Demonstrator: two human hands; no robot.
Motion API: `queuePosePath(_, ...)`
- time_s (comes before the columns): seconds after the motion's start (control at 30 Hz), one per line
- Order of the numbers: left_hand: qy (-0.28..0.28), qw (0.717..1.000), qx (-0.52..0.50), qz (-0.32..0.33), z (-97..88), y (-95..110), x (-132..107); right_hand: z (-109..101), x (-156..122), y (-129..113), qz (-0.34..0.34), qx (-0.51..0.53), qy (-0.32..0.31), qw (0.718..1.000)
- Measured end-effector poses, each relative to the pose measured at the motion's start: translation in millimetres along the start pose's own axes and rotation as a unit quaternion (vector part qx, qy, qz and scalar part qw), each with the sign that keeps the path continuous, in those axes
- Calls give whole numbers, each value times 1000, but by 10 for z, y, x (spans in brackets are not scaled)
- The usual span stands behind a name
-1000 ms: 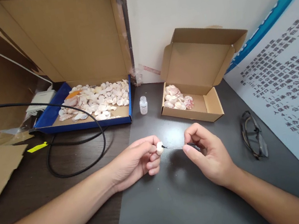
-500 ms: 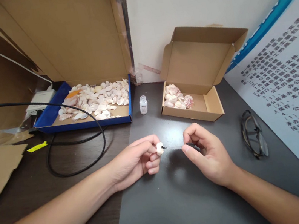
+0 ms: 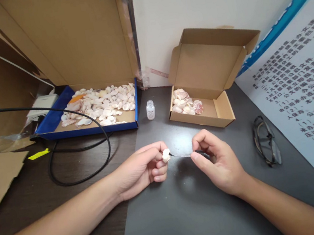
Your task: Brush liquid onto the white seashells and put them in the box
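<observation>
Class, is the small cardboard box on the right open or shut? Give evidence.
Open: the small cardboard box has its lid raised, showing shells inside.

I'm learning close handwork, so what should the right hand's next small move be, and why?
Probably a light stroke of the thin tool over the shell: the right hand holds the tool with its dark tip at the shell's edge, while the left hand pinches the shell.

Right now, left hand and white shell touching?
Touching. The head view shows the left hand pinching the white shell in its fingers, with no visible gap.
</observation>
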State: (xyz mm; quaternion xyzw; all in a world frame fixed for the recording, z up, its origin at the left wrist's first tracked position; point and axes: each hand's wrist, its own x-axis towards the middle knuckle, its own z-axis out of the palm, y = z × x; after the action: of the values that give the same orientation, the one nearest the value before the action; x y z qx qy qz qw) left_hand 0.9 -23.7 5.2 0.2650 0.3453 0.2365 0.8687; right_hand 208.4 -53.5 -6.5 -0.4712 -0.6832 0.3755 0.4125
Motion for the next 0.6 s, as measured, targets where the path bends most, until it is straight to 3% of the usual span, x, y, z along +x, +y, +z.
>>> queuePosePath(0.6,-6,1000,0,-6,-8,1,-1,-4,-12,-1,-11,-2,1,1000)
